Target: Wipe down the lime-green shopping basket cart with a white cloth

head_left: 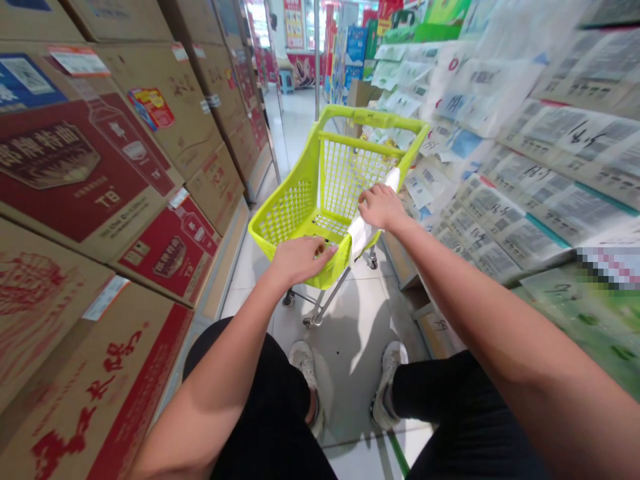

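A lime-green plastic shopping cart (300,200) stands in a narrow shop aisle just ahead of my knees. My left hand (299,259) lies over the cart's near rim, fingers curled on the edge. My right hand (381,205) is closed on a white cloth or paper (361,235) that hangs over the cart's right rim. The cart's basket looks nearly empty inside. My legs in black trousers and two light shoes show below.
Stacked brown and red cardboard boxes (100,173) wall the left side. Shelves of white and green packaged goods (525,167) line the right. The tiled aisle floor (295,127) runs ahead past the cart toward bright displays and a blue stool (286,80).
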{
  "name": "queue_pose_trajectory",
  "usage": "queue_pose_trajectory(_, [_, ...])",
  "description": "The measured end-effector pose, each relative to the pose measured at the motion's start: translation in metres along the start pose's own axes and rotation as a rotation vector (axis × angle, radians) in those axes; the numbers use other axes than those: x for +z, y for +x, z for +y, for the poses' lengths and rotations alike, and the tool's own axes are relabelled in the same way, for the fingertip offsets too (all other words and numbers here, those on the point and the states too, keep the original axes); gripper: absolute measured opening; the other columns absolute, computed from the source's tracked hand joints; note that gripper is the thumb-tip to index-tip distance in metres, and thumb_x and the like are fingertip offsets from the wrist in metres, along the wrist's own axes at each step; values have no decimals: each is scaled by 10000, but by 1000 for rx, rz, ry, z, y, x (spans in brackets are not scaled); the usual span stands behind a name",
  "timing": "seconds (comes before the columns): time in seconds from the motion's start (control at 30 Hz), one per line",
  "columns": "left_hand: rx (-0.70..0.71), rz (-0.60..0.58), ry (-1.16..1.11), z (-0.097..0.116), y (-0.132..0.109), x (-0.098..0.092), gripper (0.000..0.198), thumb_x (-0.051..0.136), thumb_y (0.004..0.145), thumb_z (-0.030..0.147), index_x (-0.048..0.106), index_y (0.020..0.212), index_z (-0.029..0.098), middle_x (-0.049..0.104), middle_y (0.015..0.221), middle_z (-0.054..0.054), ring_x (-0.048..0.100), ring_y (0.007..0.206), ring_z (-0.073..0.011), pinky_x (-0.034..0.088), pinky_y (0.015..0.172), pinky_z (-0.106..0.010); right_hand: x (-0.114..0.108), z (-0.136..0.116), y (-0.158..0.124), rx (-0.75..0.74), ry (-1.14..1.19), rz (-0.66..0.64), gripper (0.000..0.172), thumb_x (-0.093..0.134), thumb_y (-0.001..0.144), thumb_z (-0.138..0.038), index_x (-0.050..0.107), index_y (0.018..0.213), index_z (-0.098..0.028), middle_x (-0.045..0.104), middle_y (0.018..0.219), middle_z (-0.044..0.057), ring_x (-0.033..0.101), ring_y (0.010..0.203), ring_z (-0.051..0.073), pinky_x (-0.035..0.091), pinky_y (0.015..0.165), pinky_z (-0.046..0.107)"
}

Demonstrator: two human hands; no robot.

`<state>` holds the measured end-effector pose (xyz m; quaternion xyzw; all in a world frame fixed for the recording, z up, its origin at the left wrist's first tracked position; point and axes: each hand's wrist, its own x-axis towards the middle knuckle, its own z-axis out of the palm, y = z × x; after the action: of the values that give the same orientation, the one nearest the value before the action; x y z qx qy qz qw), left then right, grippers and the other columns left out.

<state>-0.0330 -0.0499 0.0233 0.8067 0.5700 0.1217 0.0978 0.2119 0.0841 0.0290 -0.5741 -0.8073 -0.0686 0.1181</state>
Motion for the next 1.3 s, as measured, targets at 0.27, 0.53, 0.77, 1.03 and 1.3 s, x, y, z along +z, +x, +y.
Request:
queue_pose_trajectory(0.27, [74, 352, 50, -51, 9, 9, 463, 410, 1033, 566, 710, 1142, 231, 716, 1261, -102, 682, 1125, -302, 485, 821, -379, 10, -21, -1, -84, 111, -129, 527, 471, 958, -441, 622, 1346, -118, 396, 1673, 181, 152, 1626, 378, 181, 1297, 597])
queue_pose_trajectory(0.53, [23, 185, 118, -45, 2, 8, 610, 348, 1003, 715, 793, 1036, 299, 785, 858, -54, 723, 825, -291, 370, 662, -346, 22, -57, -68, -181, 302, -48, 467, 393, 1000, -359, 565, 1348, -100, 242, 1740, 212, 117, 1648, 291, 159, 1332, 544])
queue_pose_trajectory(0.77, [63, 145, 8, -26, -6, 4, 439, 494, 979, 631, 799, 1060, 326, 816, 955, 0, 750, 903, -266, 443, 700, -346, 21, -73, -114, -208, 183, 5, 551, 393, 1035, -504, 553, 1392, -116, 439, 1628, 214, 136, 1633, 366, 145, 1316, 623])
queue_pose_trajectory(1.03, [176, 159, -203, -10, 5, 24, 426, 675, 884, 672, 807, 1147, 364, 774, 1294, 23, 714, 1183, -300, 515, 866, -386, -5, -46, -121, -327, 248, -47, 514, 439, 1049, -428, 560, 1442, -119, 705, 1299, 179, 609, 1240, 331, 428, 1121, 494])
queue_pose_trajectory(1.3, [174, 170, -683, -8, 19, 18, 313, 653, 905, 512, 729, 818, 221, 739, 857, -8, 662, 815, -200, 499, 766, -335, -17, -61, -107, -234, 569, -121, 573, 281, 1094, -527, 536, 1486, -195, 691, 1392, 134, 656, 1245, 291, 494, 1036, 416])
